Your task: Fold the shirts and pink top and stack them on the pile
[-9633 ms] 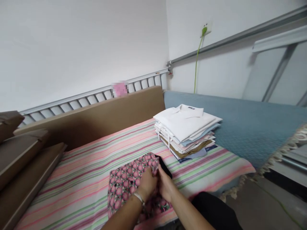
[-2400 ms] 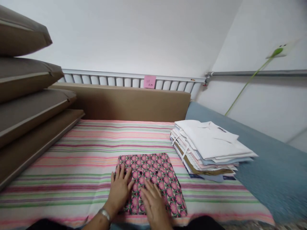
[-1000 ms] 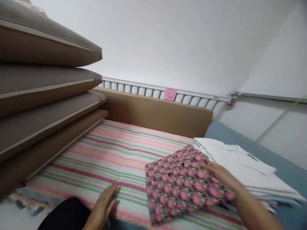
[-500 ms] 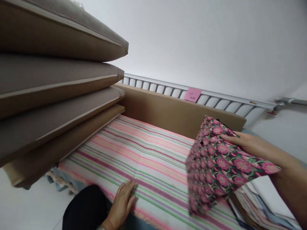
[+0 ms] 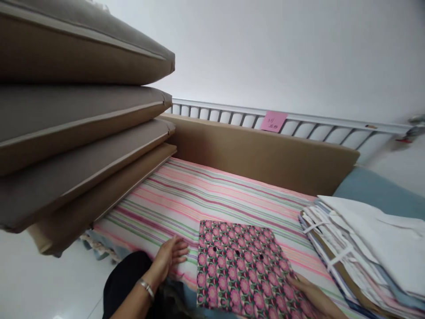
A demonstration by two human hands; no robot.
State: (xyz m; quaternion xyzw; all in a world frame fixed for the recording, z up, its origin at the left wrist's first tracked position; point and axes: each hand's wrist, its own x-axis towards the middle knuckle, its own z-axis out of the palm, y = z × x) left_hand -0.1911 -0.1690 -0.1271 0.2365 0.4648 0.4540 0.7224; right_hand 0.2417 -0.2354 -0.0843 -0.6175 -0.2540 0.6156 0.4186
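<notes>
A flat square of pink floral fabric (image 5: 237,266), perhaps a cushion cover, has several black buttons or dots along one side. It lies level at or just above the striped cloth (image 5: 186,190), near its front edge. My right hand (image 5: 303,288) grips its right edge, partly out of view at the bottom. To its left, my left hand (image 5: 171,254) holds nothing, its fingers extended over the striped cloth and pointing at the fabric; a silver bracelet circles that wrist. Whether these fingers touch the cloth I cannot tell.
Thick brown-grey cushions (image 5: 86,119) are stacked at the left. A long brown cushion (image 5: 265,153) stands along the back against a white radiator (image 5: 226,117) with a pink note (image 5: 274,121). At the right lies a strapped bundle of folded fabrics (image 5: 375,248).
My right hand has brought the floral fabric left and down, from a tilted position to nearly flat. The fabric bundle is now in fuller view. My left hand has turned, fingers toward the right.
</notes>
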